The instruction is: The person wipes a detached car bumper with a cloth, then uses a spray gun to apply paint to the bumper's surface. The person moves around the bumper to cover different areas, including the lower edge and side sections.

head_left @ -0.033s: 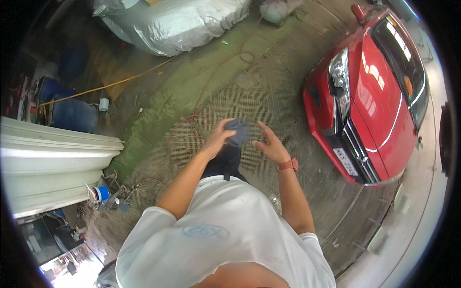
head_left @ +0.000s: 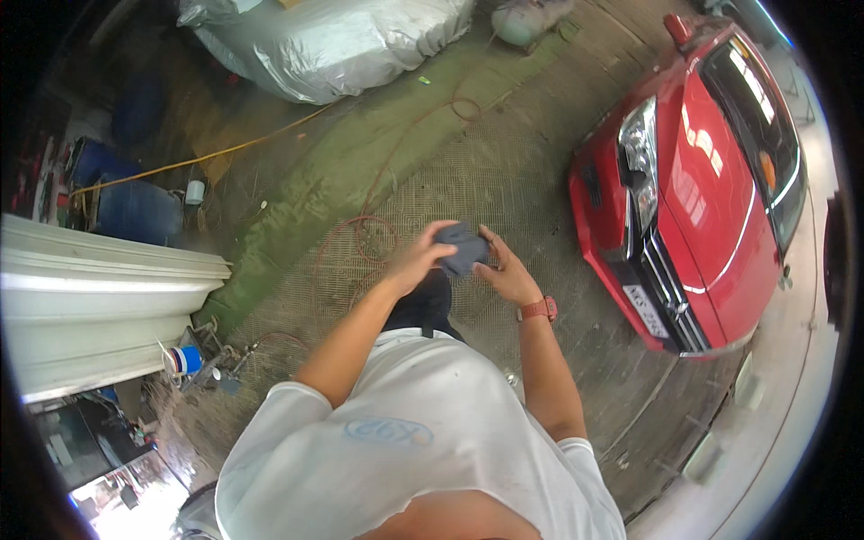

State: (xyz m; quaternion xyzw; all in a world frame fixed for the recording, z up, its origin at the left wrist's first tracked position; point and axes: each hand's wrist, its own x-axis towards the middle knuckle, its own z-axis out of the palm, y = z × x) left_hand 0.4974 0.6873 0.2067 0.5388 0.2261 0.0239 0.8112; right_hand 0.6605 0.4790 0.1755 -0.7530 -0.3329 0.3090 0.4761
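Observation:
A dark grey bundle of cloth [head_left: 462, 249] is between my two hands, in front of my waist. My left hand [head_left: 420, 256] grips its left side, thumb across the near face. At the opposite edge, my right hand [head_left: 511, 274] closes its thumb and fingers round the cloth. A red watch [head_left: 538, 310] is on my right wrist. The underside of the cloth and some fingertips are hidden.
A red car [head_left: 693, 198] stands close on my right. White moulded panels [head_left: 99, 297] are on the left, beside a blue-and-white container [head_left: 186, 360]. A thin red hose [head_left: 373, 193] loops over the floor ahead. Beyond lies a silver-covered shape [head_left: 333, 49].
The cloth has shifted a little to the right. My right hand, apart from it before with spread fingers, now holds its right edge. The left hand keeps its grip.

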